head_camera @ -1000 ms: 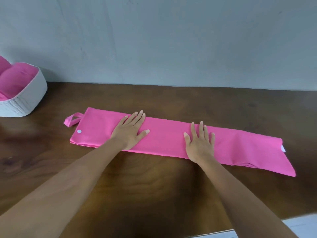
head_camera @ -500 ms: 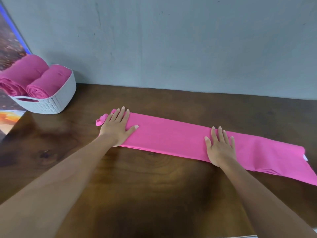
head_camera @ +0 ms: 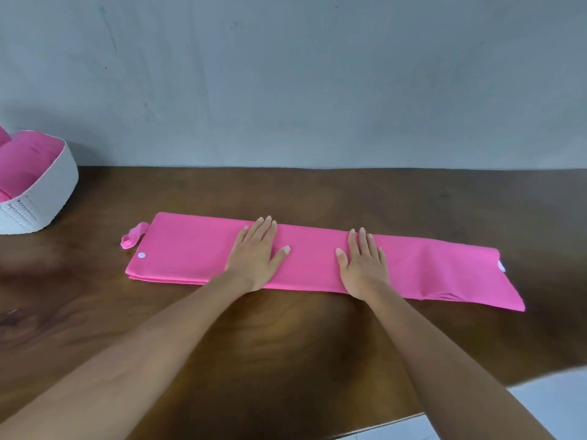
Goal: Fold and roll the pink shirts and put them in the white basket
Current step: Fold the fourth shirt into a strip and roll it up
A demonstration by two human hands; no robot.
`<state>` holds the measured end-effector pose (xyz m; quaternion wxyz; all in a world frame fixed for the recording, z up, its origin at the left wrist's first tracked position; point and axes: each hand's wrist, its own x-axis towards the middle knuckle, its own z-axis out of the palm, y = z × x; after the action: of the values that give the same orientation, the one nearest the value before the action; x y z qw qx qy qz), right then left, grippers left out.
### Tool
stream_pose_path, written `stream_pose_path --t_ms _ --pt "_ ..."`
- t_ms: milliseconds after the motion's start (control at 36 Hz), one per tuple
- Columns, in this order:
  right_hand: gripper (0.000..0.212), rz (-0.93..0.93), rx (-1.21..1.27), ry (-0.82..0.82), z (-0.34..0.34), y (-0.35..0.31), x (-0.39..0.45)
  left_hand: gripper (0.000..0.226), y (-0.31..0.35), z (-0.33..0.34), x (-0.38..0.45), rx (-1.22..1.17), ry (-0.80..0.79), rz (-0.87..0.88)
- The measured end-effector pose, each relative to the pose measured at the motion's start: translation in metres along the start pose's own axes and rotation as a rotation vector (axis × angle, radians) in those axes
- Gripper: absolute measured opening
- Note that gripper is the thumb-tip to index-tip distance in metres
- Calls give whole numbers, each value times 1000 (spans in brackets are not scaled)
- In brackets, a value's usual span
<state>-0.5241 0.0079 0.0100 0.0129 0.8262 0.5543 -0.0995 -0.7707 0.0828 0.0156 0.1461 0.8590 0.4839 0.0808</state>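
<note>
A pink shirt (head_camera: 428,268) lies folded into a long narrow strip across the dark wooden table (head_camera: 286,344). Both hands rest flat on its middle with straight fingers: my left hand (head_camera: 255,252) left of centre, my right hand (head_camera: 362,262) right of centre. A small white button (head_camera: 141,255) shows near the strip's left end, and a loose pink loop (head_camera: 131,238) sticks out beside it. The white basket (head_camera: 47,195) stands at the far left edge, partly cut off, with rolled pink shirts (head_camera: 25,160) inside.
A grey wall (head_camera: 286,74) runs right behind the table. The table's front edge (head_camera: 397,420) shows at lower right, with pale floor beyond it.
My left hand slid from the strip's left end back toward the middle, uncovering the button and loop. My right hand stayed near the middle. The view swung back to the right.
</note>
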Motion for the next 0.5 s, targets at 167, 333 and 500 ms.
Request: stream_pose_path --t_ms 167,333,500 --pt "65 -61 41 3 1 10 2 69 65 23 22 -39 -29 43" --pt "64 -177 50 10 -2 33 3 68 109 44 37 -31 -25 14" --pt "72 -223 0 -3 -7 71 3 71 112 54 36 85 -4 21"
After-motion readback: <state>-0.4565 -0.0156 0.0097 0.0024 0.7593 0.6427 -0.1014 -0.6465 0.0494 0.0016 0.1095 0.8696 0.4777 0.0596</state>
